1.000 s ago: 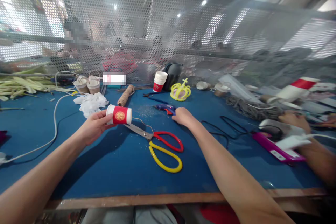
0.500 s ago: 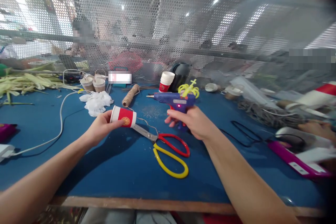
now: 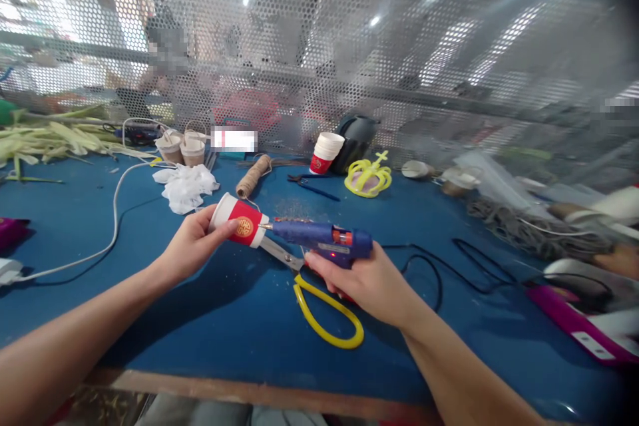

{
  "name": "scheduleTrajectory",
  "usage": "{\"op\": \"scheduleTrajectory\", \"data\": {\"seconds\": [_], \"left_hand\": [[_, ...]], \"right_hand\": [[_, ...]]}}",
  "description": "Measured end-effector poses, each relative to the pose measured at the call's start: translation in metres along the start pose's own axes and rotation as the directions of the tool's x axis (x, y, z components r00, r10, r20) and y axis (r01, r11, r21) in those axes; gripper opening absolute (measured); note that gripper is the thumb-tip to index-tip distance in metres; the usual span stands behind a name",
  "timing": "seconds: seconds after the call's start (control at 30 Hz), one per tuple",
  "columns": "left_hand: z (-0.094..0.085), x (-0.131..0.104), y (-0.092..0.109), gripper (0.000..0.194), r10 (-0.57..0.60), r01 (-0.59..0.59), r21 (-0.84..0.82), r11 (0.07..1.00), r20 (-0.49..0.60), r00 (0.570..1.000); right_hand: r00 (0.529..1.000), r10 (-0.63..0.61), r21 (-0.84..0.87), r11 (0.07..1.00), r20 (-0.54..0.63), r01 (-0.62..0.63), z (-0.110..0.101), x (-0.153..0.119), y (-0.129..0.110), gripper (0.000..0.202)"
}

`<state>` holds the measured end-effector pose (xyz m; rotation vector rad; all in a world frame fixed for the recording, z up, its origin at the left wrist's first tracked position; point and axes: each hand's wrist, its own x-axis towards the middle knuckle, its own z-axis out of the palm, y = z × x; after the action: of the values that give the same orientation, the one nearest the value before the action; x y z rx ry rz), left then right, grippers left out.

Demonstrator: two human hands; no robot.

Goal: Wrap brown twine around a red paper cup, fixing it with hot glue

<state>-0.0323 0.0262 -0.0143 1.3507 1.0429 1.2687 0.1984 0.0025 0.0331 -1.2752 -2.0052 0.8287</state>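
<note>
My left hand (image 3: 192, 243) is closed around a red and white paper cup (image 3: 244, 225), which lies tilted on its side with its rim toward the left. In my right hand (image 3: 367, 276) is a blue glue gun (image 3: 319, 239) with a small red light on. Its metal nozzle points left, at the cup's side near the base; whether it touches I cannot tell. Below the gun lie scissors (image 3: 329, 319) with a yellow and a red handle, the red one mostly hidden by my right hand. The scissors' blades run up behind the cup.
Behind are a twine spool (image 3: 253, 176), crumpled white plastic (image 3: 187, 186), stacked cups (image 3: 327, 152), pliers (image 3: 314, 186) and a yellow crown-shaped piece (image 3: 368, 176). A black cord (image 3: 439, 279) trails right toward a purple power strip (image 3: 574, 323). Another person's hand (image 3: 622, 259) shows at the far right.
My right hand has brought the glue gun down and left, so its nozzle is now at the cup. The crown-shaped piece and pliers have come into clear view. The camera view has shifted slightly.
</note>
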Motion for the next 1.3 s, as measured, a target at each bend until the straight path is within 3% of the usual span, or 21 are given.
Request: {"op": "scheduleTrajectory", "data": {"seconds": [0.27,0.7,0.93,1.3], "left_hand": [[-0.0008,-0.0020,0.0020,0.024,-0.001,0.003,0.025,1.000,-0.065,0.998],[-0.0012,-0.0004,0.0002,0.029,-0.007,0.008,0.032,0.999,-0.037,0.999],[-0.0001,-0.0012,0.0020,0.028,-0.002,0.003,0.022,1.000,-0.056,0.998],[0.0009,-0.0017,0.0038,0.030,0.019,-0.015,0.075,0.997,-0.057,0.998]], "right_hand": [[0.999,-0.028,-0.075,0.997,-0.037,0.025,0.0006,-0.0007,0.0012,0.013],[0.999,-0.002,-0.126,0.992,-0.046,-0.004,0.0010,-0.0004,-0.0013,0.016],[0.998,-0.050,-0.118,0.992,-0.050,0.044,0.0018,-0.0016,-0.0011,0.016],[0.999,0.010,-0.070,0.997,-0.039,-0.013,0.0014,-0.0024,0.0030,0.017]]}}
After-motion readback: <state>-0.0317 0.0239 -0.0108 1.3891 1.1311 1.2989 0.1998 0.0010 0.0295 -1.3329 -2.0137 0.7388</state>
